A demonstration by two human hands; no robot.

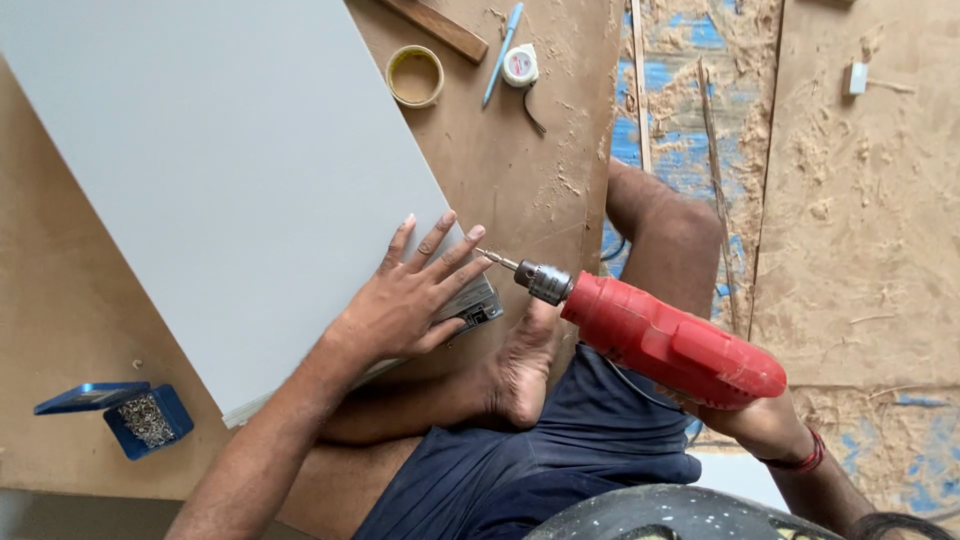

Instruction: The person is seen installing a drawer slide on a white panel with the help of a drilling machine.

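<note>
Pressing flat on the grey panel [220, 170], left hand [405, 300] has fingers spread, palm partly over a metal hinge [478, 303] at the panel's edge. Right hand [760, 425] wraps the grip of a red electric drill [670, 340]; its fingers are hidden, so their state cannot be told. Drill bit tip meets the panel edge beside the left fingertips. Blue box of screws [145, 418] sits open near the left forearm. Tape roll [414, 76], tape measure [520, 65] lie well apart on the dusty board.

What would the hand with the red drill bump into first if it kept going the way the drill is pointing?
Probably the left hand. The right hand aims the red drill up-left, and its bit tip sits right by the fingers pressing the metal hinge on the grey board. Depth is unclear.
</note>
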